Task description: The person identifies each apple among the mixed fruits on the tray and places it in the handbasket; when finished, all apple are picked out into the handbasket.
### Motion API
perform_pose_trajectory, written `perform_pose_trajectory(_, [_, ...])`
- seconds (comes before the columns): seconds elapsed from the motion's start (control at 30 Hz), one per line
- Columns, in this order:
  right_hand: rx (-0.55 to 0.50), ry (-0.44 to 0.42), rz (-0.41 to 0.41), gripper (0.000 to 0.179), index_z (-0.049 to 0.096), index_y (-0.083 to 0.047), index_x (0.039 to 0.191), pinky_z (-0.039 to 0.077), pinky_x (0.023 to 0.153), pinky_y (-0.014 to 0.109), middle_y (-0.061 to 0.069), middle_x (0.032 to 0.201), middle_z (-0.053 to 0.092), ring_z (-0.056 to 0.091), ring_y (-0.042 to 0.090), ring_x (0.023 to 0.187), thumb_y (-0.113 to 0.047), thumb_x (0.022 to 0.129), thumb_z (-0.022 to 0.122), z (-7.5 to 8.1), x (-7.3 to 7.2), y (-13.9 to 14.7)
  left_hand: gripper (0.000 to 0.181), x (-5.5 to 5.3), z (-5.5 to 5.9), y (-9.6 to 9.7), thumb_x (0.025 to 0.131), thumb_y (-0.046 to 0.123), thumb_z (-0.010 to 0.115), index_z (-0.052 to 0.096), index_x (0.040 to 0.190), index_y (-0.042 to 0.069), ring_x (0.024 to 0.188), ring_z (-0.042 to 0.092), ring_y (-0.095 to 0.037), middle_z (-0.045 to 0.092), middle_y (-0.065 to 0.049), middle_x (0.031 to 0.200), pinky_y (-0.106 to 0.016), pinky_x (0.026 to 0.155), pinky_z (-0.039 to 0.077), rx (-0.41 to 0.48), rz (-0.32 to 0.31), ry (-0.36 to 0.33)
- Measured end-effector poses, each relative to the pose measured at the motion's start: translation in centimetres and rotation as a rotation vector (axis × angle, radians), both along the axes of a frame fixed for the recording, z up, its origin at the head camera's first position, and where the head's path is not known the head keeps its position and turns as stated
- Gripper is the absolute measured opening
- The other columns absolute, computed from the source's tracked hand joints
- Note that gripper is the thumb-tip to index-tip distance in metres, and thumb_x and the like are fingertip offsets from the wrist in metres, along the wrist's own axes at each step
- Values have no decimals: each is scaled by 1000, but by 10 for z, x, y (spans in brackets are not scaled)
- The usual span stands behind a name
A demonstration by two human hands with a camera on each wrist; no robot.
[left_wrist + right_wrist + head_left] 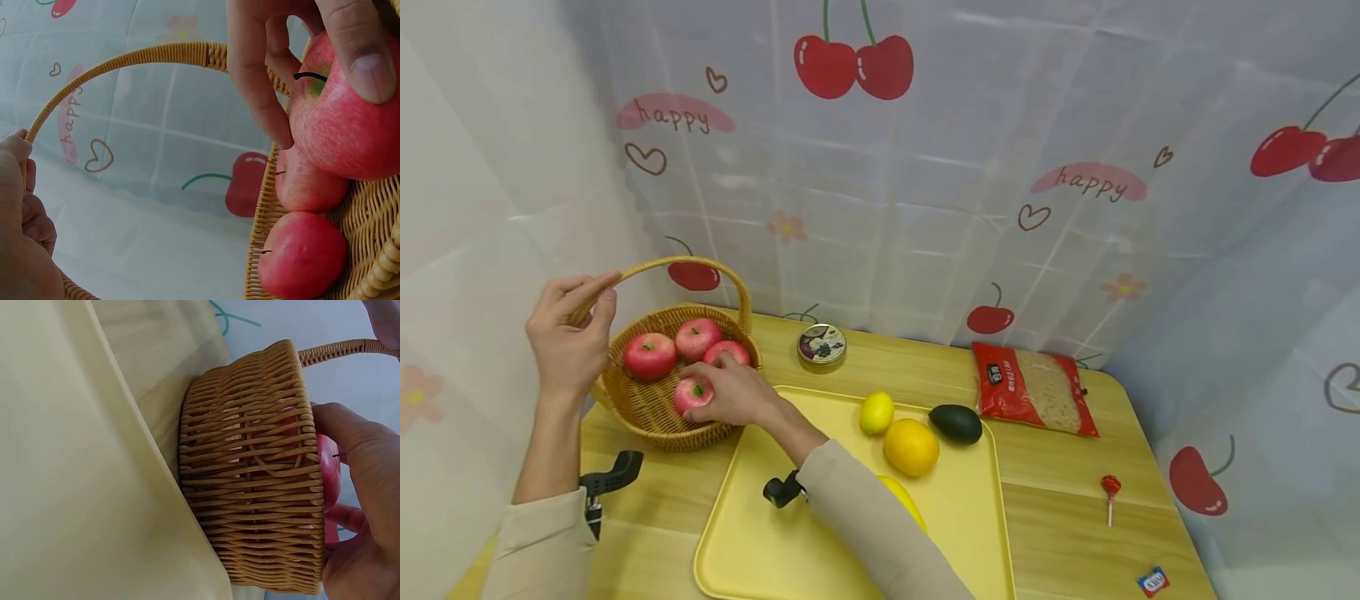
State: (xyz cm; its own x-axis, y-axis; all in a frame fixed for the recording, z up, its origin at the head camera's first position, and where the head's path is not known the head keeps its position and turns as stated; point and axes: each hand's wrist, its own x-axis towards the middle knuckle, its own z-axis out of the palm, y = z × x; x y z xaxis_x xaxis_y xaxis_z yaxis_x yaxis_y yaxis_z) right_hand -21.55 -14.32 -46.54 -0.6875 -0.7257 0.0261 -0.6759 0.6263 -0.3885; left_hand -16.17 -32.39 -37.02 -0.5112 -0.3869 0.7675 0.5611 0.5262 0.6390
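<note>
My left hand grips the arched handle of a wicker basket at the table's left. Over the basket's front part, my right hand holds a red apple between thumb and fingers. The left wrist view has this apple large and close, its stem facing sideways. Three more apples lie inside: one at left, one at the back, and one partly behind the right hand. In the right wrist view, fingers of the right hand reach over the basket rim.
A yellow tray beside the basket bears a lemon, an orange, an avocado and a yellow object partly behind the right sleeve. Behind stands a round tin. Rightward lie a red bag, lollipop and wrapped candy.
</note>
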Motion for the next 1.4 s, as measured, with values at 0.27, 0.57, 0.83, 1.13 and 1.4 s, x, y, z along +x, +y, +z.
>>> perform_pose_trajectory(0.27, [26,21,17,64,52,-47,140,46,80,25,-10,133,46,55,7,99,-62,82,74,3,-3,-7,18,2,5,0,92,-3,64,75,105,-9,88,53,-2,60,14,100,-9,71,43,-12,28,33])
perform_pose_trajectory(0.57, [157,100,5,63,46,-57,141,48,76,30,-18,134,49,56,4,106,-69,83,67,-6,-3,-15,19,2,2,3,92,-3,64,75,106,-9,89,56,-2,60,14,101,-9,69,43,2,14,11])
perform_pose_trajectory(0.83, [181,159,4,64,45,-56,142,50,78,30,-18,134,50,55,1,110,-71,83,66,-10,-1,-17,19,1,0,1,93,-2,64,75,108,-8,92,57,-2,60,15,101,-7,72,45,-3,19,2])
perform_pose_trajectory(1.13, [171,195,21,55,50,-52,139,46,66,26,-13,131,48,55,3,100,-68,88,62,-10,-2,-15,19,0,0,2,93,-2,64,75,107,-7,93,58,-2,60,14,101,-6,74,47,-4,15,-1])
perform_pose_trajectory(1.4, [164,191,14,56,51,-50,140,47,65,26,-13,128,48,55,4,98,-68,88,62,-11,-1,-14,19,0,-1,2,93,-2,64,75,107,-8,90,56,-2,61,15,102,-7,72,45,4,16,-4])
